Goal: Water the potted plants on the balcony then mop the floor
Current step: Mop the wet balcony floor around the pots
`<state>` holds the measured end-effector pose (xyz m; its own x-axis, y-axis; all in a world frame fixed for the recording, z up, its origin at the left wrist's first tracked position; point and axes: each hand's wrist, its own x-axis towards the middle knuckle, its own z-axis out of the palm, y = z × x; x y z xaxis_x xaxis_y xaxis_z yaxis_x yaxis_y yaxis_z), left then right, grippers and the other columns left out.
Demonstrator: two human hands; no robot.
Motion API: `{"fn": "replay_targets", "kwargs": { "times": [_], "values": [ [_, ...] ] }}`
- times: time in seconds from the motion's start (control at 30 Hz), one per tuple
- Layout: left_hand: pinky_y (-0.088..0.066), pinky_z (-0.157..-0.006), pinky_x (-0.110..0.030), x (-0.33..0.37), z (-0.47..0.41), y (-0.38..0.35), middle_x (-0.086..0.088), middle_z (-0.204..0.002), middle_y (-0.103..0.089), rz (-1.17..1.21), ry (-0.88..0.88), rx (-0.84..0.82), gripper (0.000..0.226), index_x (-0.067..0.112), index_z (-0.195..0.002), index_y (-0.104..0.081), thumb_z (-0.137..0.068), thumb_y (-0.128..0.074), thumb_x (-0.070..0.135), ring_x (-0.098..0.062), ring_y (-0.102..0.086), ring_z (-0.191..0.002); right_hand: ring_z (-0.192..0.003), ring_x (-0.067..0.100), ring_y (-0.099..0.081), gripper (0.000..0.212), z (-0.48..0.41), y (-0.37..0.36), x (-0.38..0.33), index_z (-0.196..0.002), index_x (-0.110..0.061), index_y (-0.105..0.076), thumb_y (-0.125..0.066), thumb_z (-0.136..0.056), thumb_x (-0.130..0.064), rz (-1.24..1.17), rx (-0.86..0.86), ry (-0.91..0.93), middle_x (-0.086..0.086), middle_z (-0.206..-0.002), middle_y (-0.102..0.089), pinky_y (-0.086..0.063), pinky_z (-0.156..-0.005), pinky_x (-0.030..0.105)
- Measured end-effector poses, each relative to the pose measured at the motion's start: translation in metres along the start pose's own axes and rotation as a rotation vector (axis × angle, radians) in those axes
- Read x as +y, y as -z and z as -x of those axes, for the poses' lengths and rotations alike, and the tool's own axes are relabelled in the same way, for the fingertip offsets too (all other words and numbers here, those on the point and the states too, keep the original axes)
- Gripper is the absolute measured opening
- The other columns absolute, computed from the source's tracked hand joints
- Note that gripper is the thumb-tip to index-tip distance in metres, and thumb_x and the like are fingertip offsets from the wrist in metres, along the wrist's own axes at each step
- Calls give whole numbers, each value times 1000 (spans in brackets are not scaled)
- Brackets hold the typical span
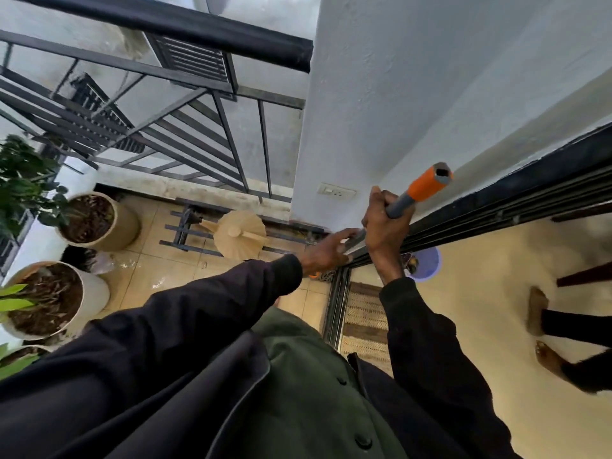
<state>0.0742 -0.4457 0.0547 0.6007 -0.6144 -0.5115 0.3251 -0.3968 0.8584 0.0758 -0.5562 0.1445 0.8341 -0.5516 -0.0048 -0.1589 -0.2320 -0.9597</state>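
The mop handle (399, 208) is showing a smooth grey shaft, metal or hard plastic, and is ending in a matt orange plastic cap (427, 184). The railing (185, 28) is looking like dark painted metal, dull rather than shiny. The wall (381, 94) is wearing pale paint over rough, grainy plaster. The floor tiles (159, 270) are looking beige and glazed, with chalky smears dulling them. The pots (129, 226) are showing smooth, pale, matt sides, and coarse dry mulch is covering their soil. A door mat (364, 313) is looking coarsely woven. The sleeves (185, 326) are appearing as dark, soft cloth, and the jacket (314, 376) as olive cloth with glossy buttons. The bucket (429, 263) is looking like smooth lilac plastic.
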Motion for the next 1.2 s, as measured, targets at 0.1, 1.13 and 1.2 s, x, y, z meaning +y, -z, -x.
{"fn": "replay_targets", "kwargs": {
  "times": [0.1, 1.13, 1.2],
  "values": [
    [-53, -102, -53, 0, 1, -18, -16, -147, -44, -44, -41, 76, 59, 22, -153, -32, -101, -57, 9, -34, -50, -130, -58, 29, -45, 34, 1, 10, -13, -70, -29, -43, -61, -99, -29, -16, -35, 21, 17, -63, -44, -43, -60, 41],
    [-49, -50, -31, -70, 66, -92, -2, -82, -50, -607, -220, 830, 25, 2, -114, -53, -105, -44, 24, -14, -42, -58, -42, 21, -46, 46, 92, 34, -65, -57, -28, -53, -71, -98, -20, -279, -136, 85, -7, -44, -46, -47, -54, 37],
    [-40, -46, -27, -79, 71, -84, 2, -79, -40, -687, -275, 859, 20, 2, -106, -57, -104, -53, 22, -12, -37, -55, -42, 21, -46, 47, 101, 28, -68, -54, -30, -57, -71, -97, -19, -288, -129, 99, -9, -44, -47, -47, -53, 37]
  ]
}}
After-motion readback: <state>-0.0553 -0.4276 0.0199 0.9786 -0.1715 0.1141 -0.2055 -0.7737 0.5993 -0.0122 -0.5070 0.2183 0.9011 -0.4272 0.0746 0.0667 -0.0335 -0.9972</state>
